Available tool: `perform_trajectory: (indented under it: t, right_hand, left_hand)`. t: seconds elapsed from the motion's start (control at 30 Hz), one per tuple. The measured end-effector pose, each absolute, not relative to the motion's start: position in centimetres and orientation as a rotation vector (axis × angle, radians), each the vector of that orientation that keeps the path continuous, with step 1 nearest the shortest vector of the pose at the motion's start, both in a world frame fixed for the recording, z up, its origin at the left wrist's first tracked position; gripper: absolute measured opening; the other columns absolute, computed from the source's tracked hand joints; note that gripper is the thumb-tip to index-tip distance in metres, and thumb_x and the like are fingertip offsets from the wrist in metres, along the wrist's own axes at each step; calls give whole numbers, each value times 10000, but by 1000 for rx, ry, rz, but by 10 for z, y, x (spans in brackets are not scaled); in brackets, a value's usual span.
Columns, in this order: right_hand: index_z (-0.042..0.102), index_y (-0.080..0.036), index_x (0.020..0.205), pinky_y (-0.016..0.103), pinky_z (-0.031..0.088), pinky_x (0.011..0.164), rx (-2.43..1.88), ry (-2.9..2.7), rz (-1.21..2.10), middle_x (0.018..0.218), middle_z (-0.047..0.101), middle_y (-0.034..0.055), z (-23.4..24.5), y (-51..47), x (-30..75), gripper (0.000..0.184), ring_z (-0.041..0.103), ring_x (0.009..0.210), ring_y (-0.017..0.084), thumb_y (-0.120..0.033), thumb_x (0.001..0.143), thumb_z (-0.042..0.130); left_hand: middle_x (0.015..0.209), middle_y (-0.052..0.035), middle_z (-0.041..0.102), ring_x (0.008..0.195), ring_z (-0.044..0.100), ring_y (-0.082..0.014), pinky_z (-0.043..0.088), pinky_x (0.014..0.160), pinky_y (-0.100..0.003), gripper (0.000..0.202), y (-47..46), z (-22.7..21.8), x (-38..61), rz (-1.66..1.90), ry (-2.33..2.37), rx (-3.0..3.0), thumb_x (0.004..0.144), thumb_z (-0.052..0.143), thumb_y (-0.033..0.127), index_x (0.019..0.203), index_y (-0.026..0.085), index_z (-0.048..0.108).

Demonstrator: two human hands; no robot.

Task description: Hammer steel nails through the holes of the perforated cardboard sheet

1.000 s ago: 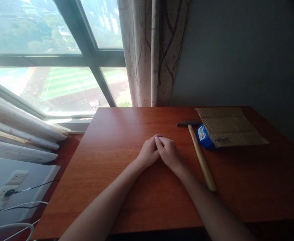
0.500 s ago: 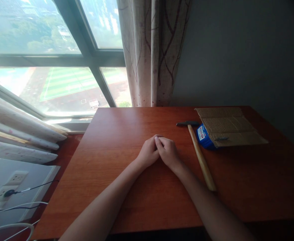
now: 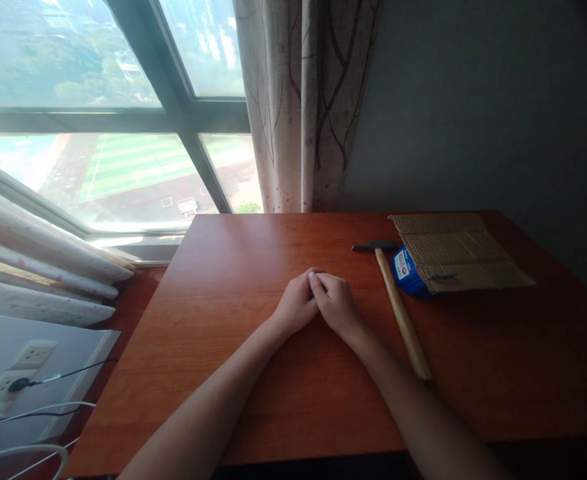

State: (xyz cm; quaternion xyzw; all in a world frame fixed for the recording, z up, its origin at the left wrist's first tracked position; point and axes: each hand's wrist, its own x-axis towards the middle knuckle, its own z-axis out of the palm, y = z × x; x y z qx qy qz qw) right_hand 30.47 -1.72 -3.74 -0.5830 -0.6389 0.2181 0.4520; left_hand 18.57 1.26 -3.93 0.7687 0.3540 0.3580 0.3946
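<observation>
Head view: I look down over a reddish-brown table (image 3: 213, 267), both forearms reaching in from the near edge.
Left hand (image 3: 296, 305): closed, fingers folded in, clasped with my right above the middle of the table.
Right hand (image 3: 337, 303): closed against the left, its thumb at the top of the clasp; the palms are hidden, so I cannot tell what lies inside.
Hammer (image 3: 401, 310): lying to the right of my hands, apart from them, its dark head at the far end and its pale wooden handle slanting towards me; the butt comes close to my right forearm, and I cannot tell whether they touch.
Box (image 3: 406, 275): blue, with a white label, just right of the hammer.
Cardboard (image 3: 453, 250): a creased brown sheet over the box, covering most of it.
Metal bits (image 3: 442, 276): small and thin, on the cardboard near its front edge; too small to count.
Window (image 3: 183, 120): beyond the table on the left, a green field below.
Curtain (image 3: 283, 100): pale, with a branch pattern, between window and grey wall (image 3: 473, 100).
Plug (image 3: 19, 385): black, in a socket at lower left.
</observation>
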Motion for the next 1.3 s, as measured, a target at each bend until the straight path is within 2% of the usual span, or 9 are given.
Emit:
perform_trajectory:
  t: [1.3]
  right_hand:
    - [400,-227,615,289,319,566,-1424,-1569,561,585,540,17,-37,-18,304,401,496,555,150,-360,994,399]
  left_hand:
    - [947,-84,719,870,676,-217,518,804,-315,195,13,-38,186,898,879,1940,812,536,154,989,158,617]
